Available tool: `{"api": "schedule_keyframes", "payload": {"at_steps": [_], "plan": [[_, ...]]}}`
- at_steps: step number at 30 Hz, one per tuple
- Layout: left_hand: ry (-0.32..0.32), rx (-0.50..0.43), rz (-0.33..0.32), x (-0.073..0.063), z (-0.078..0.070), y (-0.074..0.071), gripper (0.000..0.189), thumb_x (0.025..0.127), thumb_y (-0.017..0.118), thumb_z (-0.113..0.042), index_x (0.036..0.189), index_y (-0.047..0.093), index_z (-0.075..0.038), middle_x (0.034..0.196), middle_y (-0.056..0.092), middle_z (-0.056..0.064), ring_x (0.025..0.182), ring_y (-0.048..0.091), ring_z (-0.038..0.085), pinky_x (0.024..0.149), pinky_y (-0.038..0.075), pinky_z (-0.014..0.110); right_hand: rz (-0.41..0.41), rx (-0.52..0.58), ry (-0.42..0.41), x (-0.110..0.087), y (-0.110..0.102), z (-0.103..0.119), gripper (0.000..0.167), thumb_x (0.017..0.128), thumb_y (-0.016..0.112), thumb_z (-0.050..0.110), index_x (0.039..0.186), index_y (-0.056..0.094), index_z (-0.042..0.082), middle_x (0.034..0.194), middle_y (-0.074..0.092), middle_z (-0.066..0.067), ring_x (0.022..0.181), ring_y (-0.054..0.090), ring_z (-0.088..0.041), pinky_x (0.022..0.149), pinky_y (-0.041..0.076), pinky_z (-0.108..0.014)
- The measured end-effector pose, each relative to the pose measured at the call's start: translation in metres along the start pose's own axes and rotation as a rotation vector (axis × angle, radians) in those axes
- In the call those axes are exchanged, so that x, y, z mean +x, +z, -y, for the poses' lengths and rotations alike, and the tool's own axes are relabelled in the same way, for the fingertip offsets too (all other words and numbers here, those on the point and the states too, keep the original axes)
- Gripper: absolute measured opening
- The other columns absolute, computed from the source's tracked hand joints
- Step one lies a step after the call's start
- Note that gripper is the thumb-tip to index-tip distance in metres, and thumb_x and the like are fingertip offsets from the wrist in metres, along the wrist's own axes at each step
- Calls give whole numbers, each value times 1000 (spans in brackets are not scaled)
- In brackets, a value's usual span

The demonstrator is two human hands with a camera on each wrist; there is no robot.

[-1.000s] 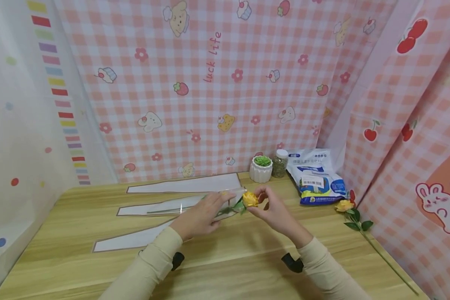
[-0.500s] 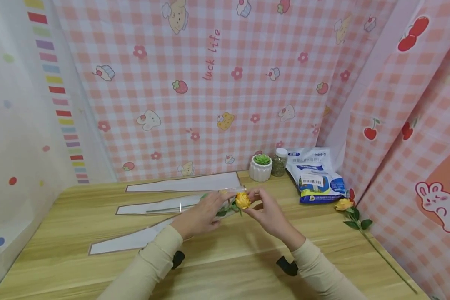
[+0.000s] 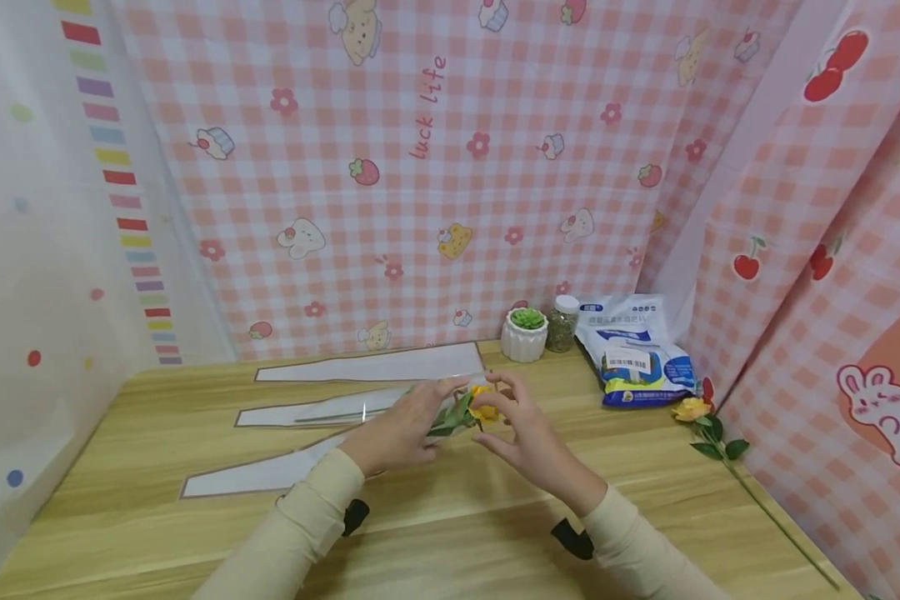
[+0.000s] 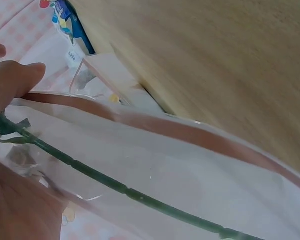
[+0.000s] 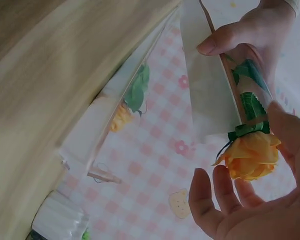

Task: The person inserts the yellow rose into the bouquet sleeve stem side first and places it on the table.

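Note:
In the head view my left hand (image 3: 401,429) holds a clear flower sleeve with a brown edge, its thumb on the near panel in the right wrist view. Inside this sleeve (image 4: 155,145) runs the green stem (image 4: 95,175) of a yellow rose. The rose's bloom (image 5: 252,155) sticks out of the wide end, its green leaves (image 5: 252,105) just behind. My right hand (image 3: 532,442) is cupped loosely about the bloom, thumb and fingers spread apart, with fingertips right at the petals. Part of the bloom is hidden behind these fingers in the head view.
Behind lie another sleeve (image 3: 270,414) with a yellow rose in it and a flat sleeve (image 3: 375,365). At the back right stand a potted succulent (image 3: 525,337), a jar (image 3: 562,325) and a fertilizer bag (image 3: 633,358). A loose rose (image 3: 692,409) lies along the right edge.
The yellow rose has shifted left, closer to the sleeve's mouth. The fingers of my right hand have gone from gripping the bloom to spreading around it. My left hand has stayed in place.

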State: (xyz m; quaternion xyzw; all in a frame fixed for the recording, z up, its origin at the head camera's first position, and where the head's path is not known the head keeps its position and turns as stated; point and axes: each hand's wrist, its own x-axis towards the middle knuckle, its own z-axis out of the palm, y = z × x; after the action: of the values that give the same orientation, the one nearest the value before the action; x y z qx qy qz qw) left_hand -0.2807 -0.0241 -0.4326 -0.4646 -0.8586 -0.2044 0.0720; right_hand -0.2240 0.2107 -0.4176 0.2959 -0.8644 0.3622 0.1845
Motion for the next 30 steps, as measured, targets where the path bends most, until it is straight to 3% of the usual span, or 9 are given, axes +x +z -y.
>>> {"api": "schedule_keyframes", "payload": {"at_steps": [3, 10, 18, 26, 30], "plan": [[-2, 3, -7, -1, -1, 0, 109, 81, 86, -10, 160, 12, -17, 144, 42, 14, 130, 45, 31, 104, 48, 49, 3, -40, -61, -1, 1, 2, 36, 82, 84, 3, 111, 66, 14, 147, 39, -22, 117, 53, -36, 86, 56, -49], [48, 35, -40, 1, -5, -1, 107, 78, 87, -8, 157, 15, -17, 139, 44, 16, 125, 49, 31, 101, 50, 47, -82, -88, -67, -3, 11, 2, 31, 78, 87, 6, 100, 68, 15, 142, 45, -17, 116, 52, -31, 90, 53, -48], [103, 75, -91, 4, -8, 0, 102, 78, 86, -6, 154, 18, -16, 143, 44, 16, 127, 49, 31, 107, 46, 48, -153, -41, -91, -2, 19, 4, 22, 77, 87, 1, 88, 71, 13, 133, 50, -19, 117, 48, -33, 94, 47, -54], [120, 114, -79, 3, -9, -4, 88, 87, 82, -27, 154, 25, -20, 141, 46, 14, 125, 52, 29, 104, 49, 47, -155, 15, 9, -3, 17, 8, 17, 82, 81, -2, 87, 72, 11, 129, 50, -17, 109, 48, -29, 77, 55, -32], [141, 127, -64, 2, -9, -7, 73, 93, 74, -31, 153, 32, -26, 142, 46, 9, 127, 53, 27, 102, 51, 42, -144, 10, 16, -3, 16, 8, 18, 82, 81, -4, 86, 71, 11, 129, 51, -18, 108, 48, -30, 74, 57, -32]]}}
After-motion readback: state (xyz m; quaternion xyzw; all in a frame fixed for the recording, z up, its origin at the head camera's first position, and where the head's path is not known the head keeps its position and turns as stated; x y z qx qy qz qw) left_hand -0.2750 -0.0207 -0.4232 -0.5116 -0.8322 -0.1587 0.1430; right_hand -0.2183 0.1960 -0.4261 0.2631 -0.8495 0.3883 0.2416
